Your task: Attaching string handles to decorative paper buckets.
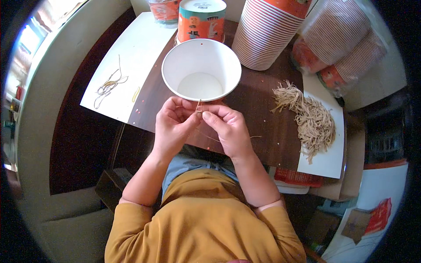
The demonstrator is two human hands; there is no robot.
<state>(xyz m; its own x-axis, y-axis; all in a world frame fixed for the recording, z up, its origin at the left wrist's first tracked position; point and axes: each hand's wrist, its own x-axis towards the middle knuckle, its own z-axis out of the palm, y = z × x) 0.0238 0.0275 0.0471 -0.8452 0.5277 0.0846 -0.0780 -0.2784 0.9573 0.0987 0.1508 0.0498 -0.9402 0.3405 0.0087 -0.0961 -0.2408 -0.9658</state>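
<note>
fingers (214, 121) pinch cord (200, 106) at white bucket rim (219, 97)

Mustard-yellow top (206, 219), short sleeves (127, 225), blue trousers (170, 172)

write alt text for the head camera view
A left hand and right hand pinch a thin cord at the near rim of a white tub, over a brown table. A tall tub stack stands beyond; beige cords lie to the right.
</note>
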